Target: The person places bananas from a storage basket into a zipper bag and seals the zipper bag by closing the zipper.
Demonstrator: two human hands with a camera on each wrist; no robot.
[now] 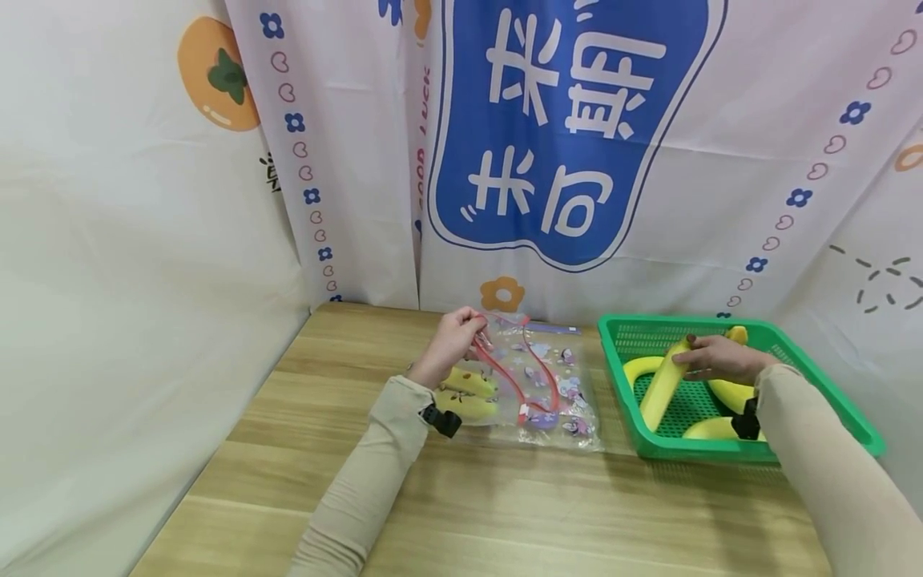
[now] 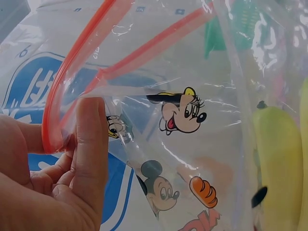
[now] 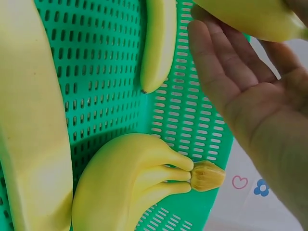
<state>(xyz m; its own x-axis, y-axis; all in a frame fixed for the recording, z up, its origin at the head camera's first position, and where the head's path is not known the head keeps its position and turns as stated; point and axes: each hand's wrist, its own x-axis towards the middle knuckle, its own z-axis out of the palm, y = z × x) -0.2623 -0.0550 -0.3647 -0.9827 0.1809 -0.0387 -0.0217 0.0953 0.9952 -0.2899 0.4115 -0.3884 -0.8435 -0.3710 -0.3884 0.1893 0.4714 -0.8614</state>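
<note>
My left hand [image 1: 450, 344] pinches the red zip edge of a clear plastic zip bag [image 1: 577, 429] lying on the table. The bag's mouth gapes, and its film has cartoon prints, among them a mouse head in the left wrist view. Yellow-green bananas [image 1: 467, 383] show through the film; one banana [image 2: 279, 163] appears close up in the left wrist view. Over the green basket [image 1: 613, 353], my right hand [image 1: 721, 358] grips a yellow banana [image 1: 662, 389] by its upper part, thumb and fingers around it. In the right wrist view this banana [image 3: 255, 19] lies across the fingers.
Inside the basket are a bunch of bananas [image 3: 130, 183] with a brown stem, a large banana [image 3: 33, 120] and a slimmer banana [image 3: 161, 48]. A purple strip [image 1: 551, 328] lies behind the bag. Printed cloth [image 1: 360, 200] hangs at the table's back edge.
</note>
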